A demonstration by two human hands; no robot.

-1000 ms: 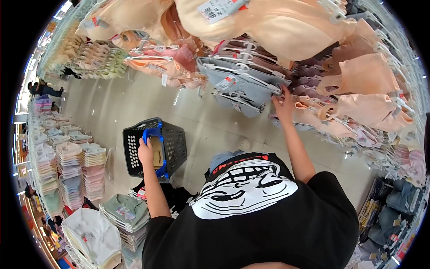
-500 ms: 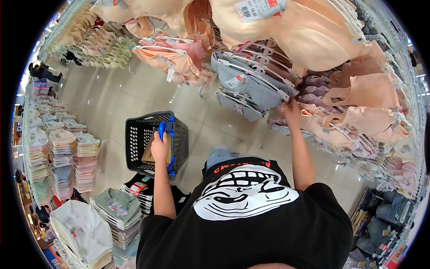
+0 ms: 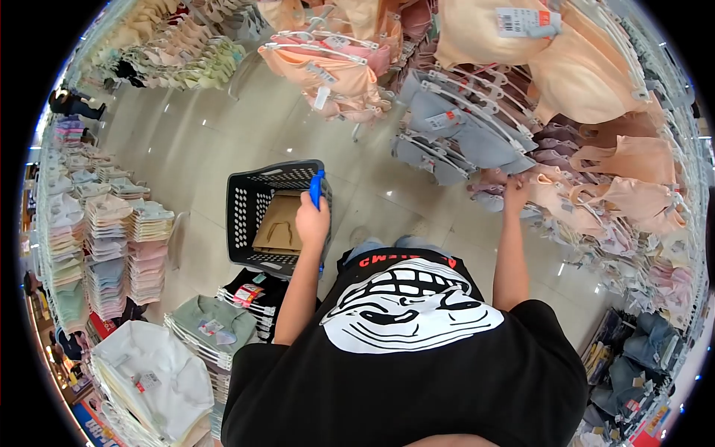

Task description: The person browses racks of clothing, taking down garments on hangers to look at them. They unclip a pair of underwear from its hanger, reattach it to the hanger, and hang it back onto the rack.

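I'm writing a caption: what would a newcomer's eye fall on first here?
The big white cartoon print on the wearer's black shirt, low in the middle, probably comes first. Then the dark basket left of centre, brown paper bag inside, left hand on its blue handle. Right of centre, the right hand is by hanging garments.

Basket (image 3: 275,170) seen in dk grey/blk, side patterned w/ rows of round holes; handle (image 3: 316,194) done in bright blue, paper bag (image 3: 268,237) in plain brn. T-shirt (image 3: 417,395) dyed solid blk, printed w/ wht cartoon face (image 3: 410,331) lined in blk, plus red lettering (image 3: 380,259). Bras (image 3: 436,112) coloured lt blue-grey, hung on wht hangers (image 3: 500,125); nearby bra tops (image 3: 625,197) toned peach. Folded top (image 3: 212,319) seen in sage grn. Floor (image 3: 167,160) tiled in pale beige-grey.
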